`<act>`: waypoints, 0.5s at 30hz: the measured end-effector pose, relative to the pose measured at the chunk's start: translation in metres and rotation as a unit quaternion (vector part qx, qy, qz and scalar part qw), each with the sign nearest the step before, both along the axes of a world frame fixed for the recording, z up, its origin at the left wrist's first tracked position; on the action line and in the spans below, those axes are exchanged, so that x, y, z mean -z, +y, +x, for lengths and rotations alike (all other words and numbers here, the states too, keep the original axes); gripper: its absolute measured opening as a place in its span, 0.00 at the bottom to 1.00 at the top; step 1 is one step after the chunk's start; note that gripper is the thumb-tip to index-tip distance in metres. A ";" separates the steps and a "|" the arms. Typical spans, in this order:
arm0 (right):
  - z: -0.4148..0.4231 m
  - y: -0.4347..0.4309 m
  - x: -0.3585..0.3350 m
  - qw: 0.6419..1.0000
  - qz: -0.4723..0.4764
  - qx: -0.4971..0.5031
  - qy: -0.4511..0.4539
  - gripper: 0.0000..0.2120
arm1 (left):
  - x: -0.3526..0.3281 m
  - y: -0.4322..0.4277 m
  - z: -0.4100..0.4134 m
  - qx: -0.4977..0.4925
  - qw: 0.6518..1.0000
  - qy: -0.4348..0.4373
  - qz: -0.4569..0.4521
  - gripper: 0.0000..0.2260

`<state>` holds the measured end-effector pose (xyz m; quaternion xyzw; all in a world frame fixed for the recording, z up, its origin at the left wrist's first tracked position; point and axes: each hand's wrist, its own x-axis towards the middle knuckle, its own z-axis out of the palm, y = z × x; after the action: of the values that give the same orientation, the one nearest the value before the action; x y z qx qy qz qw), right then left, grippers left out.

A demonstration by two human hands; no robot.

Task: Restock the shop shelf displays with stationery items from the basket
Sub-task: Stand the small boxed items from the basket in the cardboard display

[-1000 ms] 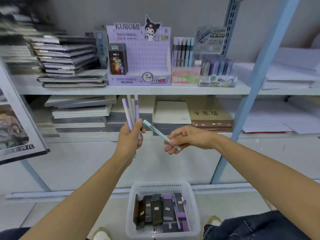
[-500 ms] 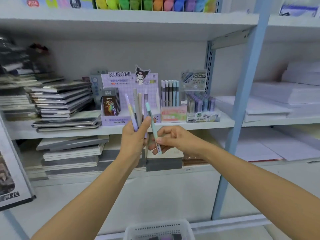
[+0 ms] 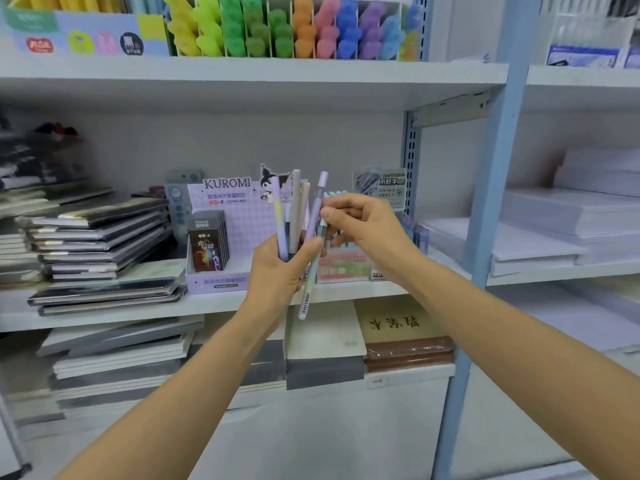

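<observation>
My left hand [image 3: 277, 271] grips a bunch of pastel pens [image 3: 294, 209], upright, tips above the fist. My right hand [image 3: 363, 226] pinches a mint-green pen [image 3: 310, 289] near its top; the pen hangs down past my left thumb. Both hands are held in front of the middle shelf [image 3: 214, 303]. Behind them stand the purple Kuromi display box [image 3: 221, 278] with dark refill packs [image 3: 207, 242] and a pink pen display box [image 3: 341, 268], partly hidden by my hands. The basket is out of view.
Stacks of dark notebooks [image 3: 100, 251] fill the shelf's left side. Coloured highlighters [image 3: 287, 29] line the top shelf. A blue upright post [image 3: 485, 237] divides the shelving; white paper reams [image 3: 568, 233] lie to its right. More notebooks [image 3: 121, 358] sit on the lower shelf.
The view has tilted up from the basket to the shelves. Both hands rose with the pens. The mint pen turned from slanted to hanging tip-down beside the left hand's bunch.
</observation>
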<state>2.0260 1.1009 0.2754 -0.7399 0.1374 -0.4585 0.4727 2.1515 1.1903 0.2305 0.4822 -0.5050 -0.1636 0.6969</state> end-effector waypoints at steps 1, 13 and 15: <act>0.001 -0.002 -0.003 1.000 -0.006 0.007 0.002 0.09 | -0.002 -0.002 0.000 0.002 1.000 0.005 0.000 0.09; -0.010 -0.080 -0.056 0.968 -0.088 0.214 -0.095 0.02 | -0.025 -0.028 0.036 0.007 0.996 0.088 0.025 0.10; -0.002 -0.089 -0.049 0.967 -0.112 0.223 -0.059 0.02 | -0.022 -0.032 0.040 0.016 0.995 0.089 0.039 0.10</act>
<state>2.0239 1.0117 0.3240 -0.7102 0.2187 -0.6076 0.2803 2.1914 1.1586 0.2527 0.4842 -0.4414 -0.2362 0.7176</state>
